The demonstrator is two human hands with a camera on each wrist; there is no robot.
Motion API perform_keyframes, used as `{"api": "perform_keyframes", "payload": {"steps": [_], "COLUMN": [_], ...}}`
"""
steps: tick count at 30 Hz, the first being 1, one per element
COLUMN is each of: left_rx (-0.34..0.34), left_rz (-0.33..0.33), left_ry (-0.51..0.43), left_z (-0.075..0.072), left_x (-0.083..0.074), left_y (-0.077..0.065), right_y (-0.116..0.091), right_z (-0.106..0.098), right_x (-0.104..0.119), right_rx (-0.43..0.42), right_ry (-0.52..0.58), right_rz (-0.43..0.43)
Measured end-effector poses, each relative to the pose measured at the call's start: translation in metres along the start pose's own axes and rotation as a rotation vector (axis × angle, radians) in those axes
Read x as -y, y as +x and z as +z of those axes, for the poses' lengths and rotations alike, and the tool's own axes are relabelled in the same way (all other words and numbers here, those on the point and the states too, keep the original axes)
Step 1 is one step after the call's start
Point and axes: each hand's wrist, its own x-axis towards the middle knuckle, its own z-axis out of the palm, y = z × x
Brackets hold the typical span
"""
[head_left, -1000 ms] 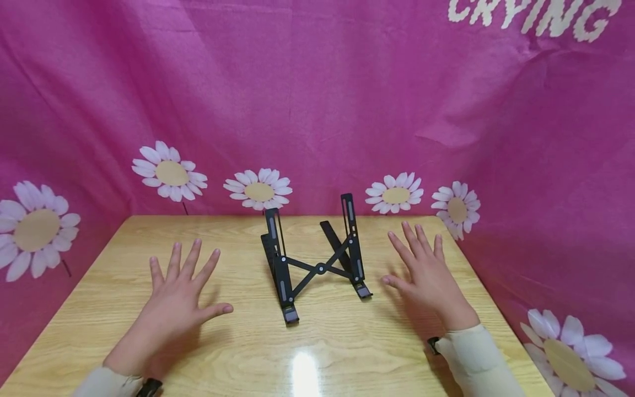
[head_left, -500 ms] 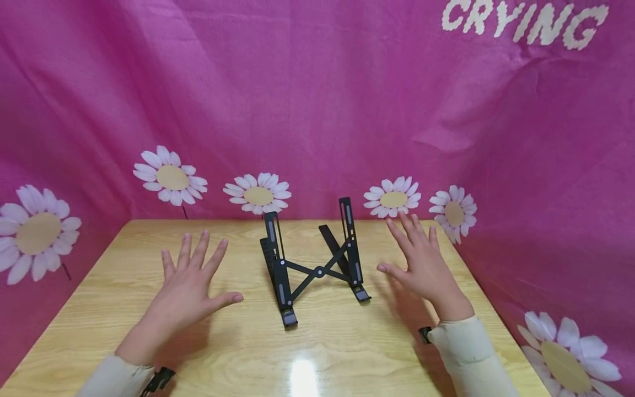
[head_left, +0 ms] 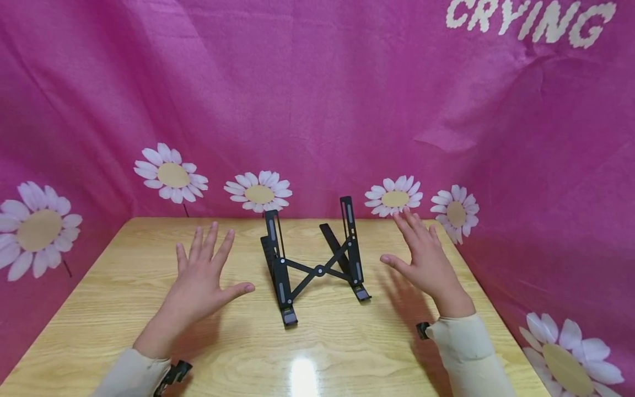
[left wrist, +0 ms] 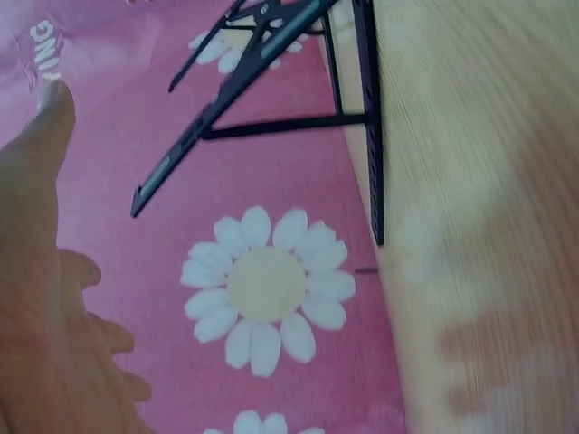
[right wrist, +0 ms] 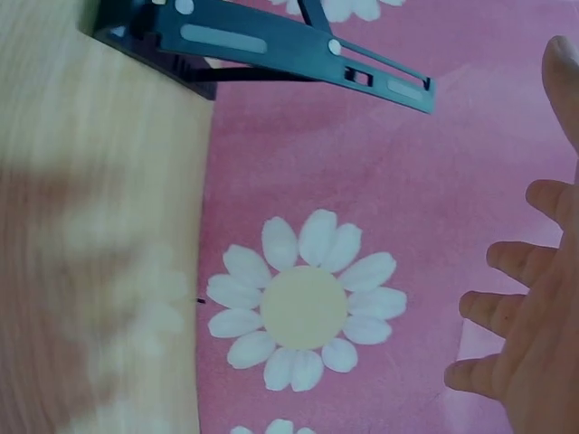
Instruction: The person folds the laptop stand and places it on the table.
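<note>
A black folding laptop stand (head_left: 284, 281) stands unfolded on the table, its two side arms raised and joined by crossed bars. Grey pads line the arms, and small lipped feet point toward me. To its left, my left hand (head_left: 200, 289) hovers over the table with fingers spread and thumb toward the stand. My right hand (head_left: 429, 270) hovers on the other side, fingers also spread. Neither hand touches the stand. In the left wrist view the stand (left wrist: 244, 81) shows from its side, past the left hand (left wrist: 36, 289). The right wrist view has the stand (right wrist: 298, 54) beyond the right hand (right wrist: 543, 307).
The wooden table (head_left: 347, 353) meets a magenta cloth (head_left: 317, 110) at its back and sides. White daisies (head_left: 172, 175) and pale lettering (head_left: 531, 22) are printed on the cloth. Pale sleeves (head_left: 471, 353) cover both forearms, with black straps (head_left: 173, 375) at the wrists.
My left hand has moved right and a little up, closer to the stand. My right hand has risen slightly and turned a little inward. The stand stays in place.
</note>
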Motion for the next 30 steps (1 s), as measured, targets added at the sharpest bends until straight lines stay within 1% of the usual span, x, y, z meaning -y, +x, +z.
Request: {"api": "perform_keyframes", "payload": {"steps": [3,6,10,14,18,21,24,27,30], "left_rx": [-0.025,-0.031,-0.026,-0.027,-0.021,0.000,0.029,0.052,0.074], "left_rz": [-0.021,-0.060,-0.118,-0.171,-0.244,-0.305,-0.352,-0.381,-0.406], "left_ry": [-0.039,-0.093,-0.166,-0.269,-0.398,-0.509,-0.610,-0.663,-0.699], "left_z": [0.002,0.007,0.017,0.024,0.026,0.030,0.037,0.046,0.053], "left_x": [-0.005,-0.011,-0.019,-0.028,-0.036,-0.040,-0.041,-0.043,-0.044], "left_y": [0.001,0.002,0.004,0.008,0.011,0.012,0.014,0.014,0.012], "right_y": [0.001,0.002,0.003,0.004,0.006,0.007,0.006,0.004,0.004], "right_z": [0.006,0.011,0.020,0.030,0.040,0.045,0.049,0.056,0.064], "right_x": [0.002,0.004,0.006,0.006,0.009,0.011,0.012,0.013,0.015], "right_rx": [0.017,0.024,0.031,0.072,0.123,0.144,0.161,0.185,0.205], "right_ry": [0.007,0.018,0.083,0.177,0.239,0.262,0.309,0.384,0.456], "right_rz": [0.020,0.042,0.092,0.162,0.215,0.239,0.278,0.330,0.356]}}
